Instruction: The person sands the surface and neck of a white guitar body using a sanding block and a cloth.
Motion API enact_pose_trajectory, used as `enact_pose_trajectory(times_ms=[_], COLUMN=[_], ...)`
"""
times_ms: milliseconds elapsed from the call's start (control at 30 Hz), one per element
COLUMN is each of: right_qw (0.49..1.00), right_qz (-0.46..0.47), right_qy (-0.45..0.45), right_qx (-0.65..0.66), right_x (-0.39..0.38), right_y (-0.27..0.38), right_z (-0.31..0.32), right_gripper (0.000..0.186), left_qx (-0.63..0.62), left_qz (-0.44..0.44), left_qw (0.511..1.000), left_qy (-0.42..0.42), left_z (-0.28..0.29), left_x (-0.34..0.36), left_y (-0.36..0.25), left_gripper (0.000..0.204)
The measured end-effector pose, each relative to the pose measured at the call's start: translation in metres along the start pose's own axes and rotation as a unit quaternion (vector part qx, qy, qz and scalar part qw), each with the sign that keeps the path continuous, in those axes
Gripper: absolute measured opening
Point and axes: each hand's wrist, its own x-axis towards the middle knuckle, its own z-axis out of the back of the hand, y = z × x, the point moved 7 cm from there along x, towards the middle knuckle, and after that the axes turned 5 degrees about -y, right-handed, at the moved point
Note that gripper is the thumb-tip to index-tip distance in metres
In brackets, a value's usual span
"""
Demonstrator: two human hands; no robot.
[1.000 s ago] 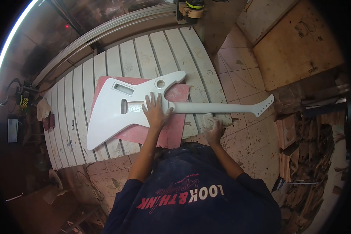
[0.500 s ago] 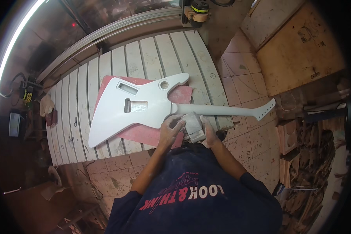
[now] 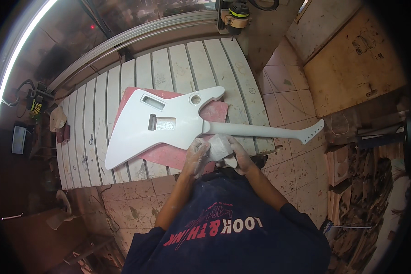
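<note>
A white-coated electric guitar [image 3: 178,109] lies flat, its angular body on a pink sheet [image 3: 164,157] and its neck reaching right past the table's edge. Close to my body, just below the neck joint, both hands hold a small dusty, whitish piece of sandpaper [image 3: 220,146]. My left hand [image 3: 196,156] pinches its left side, while my right hand [image 3: 242,157] grips the right side. A small pale piece [image 3: 230,162] shows under the sandpaper by my right fingers; its kind cannot be made out. White dust covers both hands.
Beneath the guitar is a slatted white table [image 3: 96,137]. A rail with a tool head [image 3: 235,18] crosses behind it. Wooden offcuts [image 3: 365,182] pile up at the right, near a wooden panel [image 3: 356,59]. Tiled floor [image 3: 283,100] runs beside the table.
The sandpaper has turned in my hands and now shows a whiter face tilted upward. My fingers have shifted around it. The guitar stays in place on the table.
</note>
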Motion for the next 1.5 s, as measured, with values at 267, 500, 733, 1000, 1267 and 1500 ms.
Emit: enact_pose_trajectory(times_ms=[267, 500, 733, 1000, 1267, 1500], right_qw=[0.99, 0.983, 0.974, 0.948, 0.994, 0.986], right_qz=[0.092, 0.073, 0.083, 0.119, 0.018, 0.074], right_qy=[-0.042, -0.043, -0.045, -0.028, -0.055, -0.089], right_qx=[-0.098, -0.161, -0.207, -0.294, -0.092, -0.123], right_x=[0.015, 0.009, 0.011, 0.018, 0.016, 0.008], right_y=[-0.016, -0.014, -0.017, -0.027, -0.035, -0.017], right_z=[0.02, 0.001, -0.006, 0.0, -0.009, -0.013], right_gripper=[0.057, 0.055, 0.056, 0.057, 0.046, 0.048], left_qx=[0.176, 0.295, 0.354, 0.374, 0.329, 0.546], left_qz=[-0.101, -0.181, -0.23, -0.29, -0.299, -0.417], left_qw=[0.976, 0.931, 0.887, 0.852, 0.874, 0.672], left_qy=[-0.075, -0.113, -0.185, -0.222, -0.196, -0.277], left_z=[0.0, 0.009, 0.018, 0.014, 0.014, 0.007], left_x=[-0.004, -0.006, -0.009, -0.012, -0.008, -0.029], left_y=[-0.01, -0.015, -0.015, -0.021, -0.016, -0.033], left_gripper=[0.036, 0.036, 0.031, 0.031, 0.032, 0.032])
